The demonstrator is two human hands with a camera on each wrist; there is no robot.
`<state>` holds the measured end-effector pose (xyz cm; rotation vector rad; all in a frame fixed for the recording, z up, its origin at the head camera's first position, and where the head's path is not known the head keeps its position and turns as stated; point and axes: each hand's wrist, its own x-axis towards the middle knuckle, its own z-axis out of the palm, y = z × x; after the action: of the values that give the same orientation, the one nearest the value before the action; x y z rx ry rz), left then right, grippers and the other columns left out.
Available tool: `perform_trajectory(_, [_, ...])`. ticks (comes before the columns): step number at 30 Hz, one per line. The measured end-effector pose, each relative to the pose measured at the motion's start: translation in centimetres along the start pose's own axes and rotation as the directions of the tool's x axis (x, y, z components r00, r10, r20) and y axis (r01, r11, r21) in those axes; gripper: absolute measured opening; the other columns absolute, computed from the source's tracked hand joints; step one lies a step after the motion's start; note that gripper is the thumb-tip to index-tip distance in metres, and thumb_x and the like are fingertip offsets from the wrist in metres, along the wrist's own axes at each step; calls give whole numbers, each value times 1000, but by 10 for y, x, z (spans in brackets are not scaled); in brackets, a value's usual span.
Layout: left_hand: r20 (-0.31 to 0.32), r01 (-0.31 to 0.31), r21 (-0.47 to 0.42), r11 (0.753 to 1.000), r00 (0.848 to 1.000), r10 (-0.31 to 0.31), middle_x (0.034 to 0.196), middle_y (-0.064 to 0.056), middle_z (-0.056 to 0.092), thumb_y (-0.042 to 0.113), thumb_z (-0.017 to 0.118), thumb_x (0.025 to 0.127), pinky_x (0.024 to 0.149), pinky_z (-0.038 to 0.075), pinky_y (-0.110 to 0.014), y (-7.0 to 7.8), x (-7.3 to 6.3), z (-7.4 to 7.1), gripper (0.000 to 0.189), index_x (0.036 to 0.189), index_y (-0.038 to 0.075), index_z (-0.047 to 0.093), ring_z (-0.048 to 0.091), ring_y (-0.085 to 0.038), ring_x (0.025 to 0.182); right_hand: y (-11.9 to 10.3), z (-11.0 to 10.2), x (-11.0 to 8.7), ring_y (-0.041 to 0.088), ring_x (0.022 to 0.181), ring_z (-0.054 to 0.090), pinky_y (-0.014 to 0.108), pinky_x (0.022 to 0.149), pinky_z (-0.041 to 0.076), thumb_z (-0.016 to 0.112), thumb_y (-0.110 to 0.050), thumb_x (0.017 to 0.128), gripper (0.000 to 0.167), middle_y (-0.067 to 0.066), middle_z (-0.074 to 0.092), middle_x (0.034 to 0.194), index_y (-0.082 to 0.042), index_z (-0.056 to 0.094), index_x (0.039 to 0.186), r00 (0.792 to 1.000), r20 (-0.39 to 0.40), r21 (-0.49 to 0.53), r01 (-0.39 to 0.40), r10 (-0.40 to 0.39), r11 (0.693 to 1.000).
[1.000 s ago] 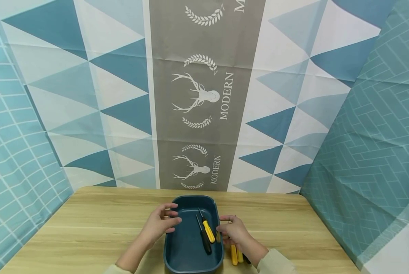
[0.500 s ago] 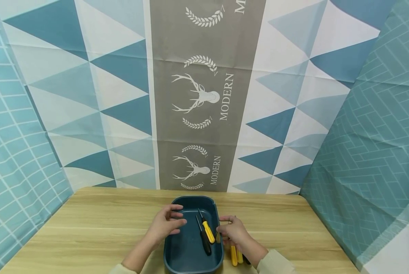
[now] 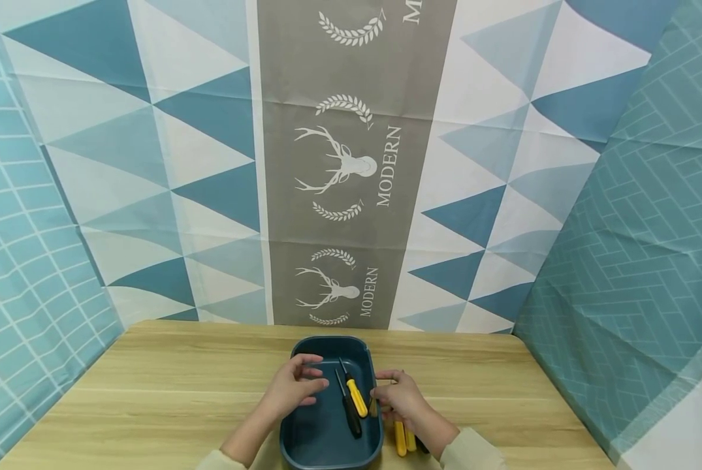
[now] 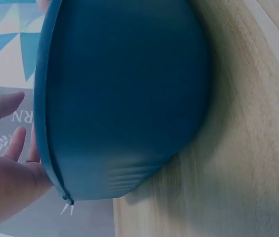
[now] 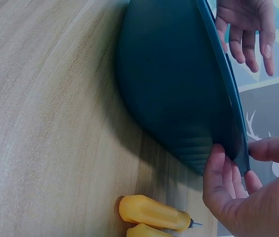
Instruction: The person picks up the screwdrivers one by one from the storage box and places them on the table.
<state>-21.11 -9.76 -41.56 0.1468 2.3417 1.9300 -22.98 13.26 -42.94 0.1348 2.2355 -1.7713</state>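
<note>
A dark blue rectangular plastic bin (image 3: 318,434) stands on the table, with a yellow-handled screwdriver (image 3: 358,398) and a black-handled screwdriver (image 3: 351,412) lying inside near its right wall. My right hand (image 3: 408,399) pinches the bin's right rim; the right wrist view has the thumb on the inner side and fingers (image 5: 218,177) against the outer wall. Above the left part of the bin hovers my left hand (image 3: 294,390), its fingers spread and loosely bent, holding nothing. In the left wrist view, the left hand (image 4: 6,180) appears beyond the bin's rim.
Just right of the bin, partly under my right hand, lie two yellow-handled screwdrivers (image 3: 400,439) and a black handle (image 3: 422,446). The wooden table (image 3: 180,391) ends at a patterned cloth backdrop (image 3: 339,228). Teal cloths hang at both sides.
My left hand has moved rightward in over the bin from its left rim. The right hand keeps its grip on the right rim, and the screwdrivers lie as before.
</note>
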Motion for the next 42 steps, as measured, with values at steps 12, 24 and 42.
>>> perform_trajectory(12, [14,13,20,1000,1000,-13,109,-17,58,18,70,82,71,57,-42,-2,2,9,49,124,2,50,61,-17,86,1,-1,1,21,76,50,31,61,50,62,-7,84,46,12,55,94,1,47,126,1000,9,-2,-1,1,1000])
perform_trajectory(24, [46,47,12,999,998,-48,106,-17,57,15,69,82,68,57,-41,-6,7,16,49,124,0,49,61,-22,88,1,-1,1,22,77,51,32,62,51,63,-7,84,46,12,56,95,1,47,126,1000,8,-1,-3,3,1000])
perform_trajectory(42, [24,172,53,984,985,-173,98,-14,57,13,65,83,66,57,-41,-9,11,27,50,126,-3,46,58,-26,87,1,-2,0,21,76,51,32,62,52,63,-7,83,46,13,55,96,2,48,126,1000,9,-1,7,-7,1000])
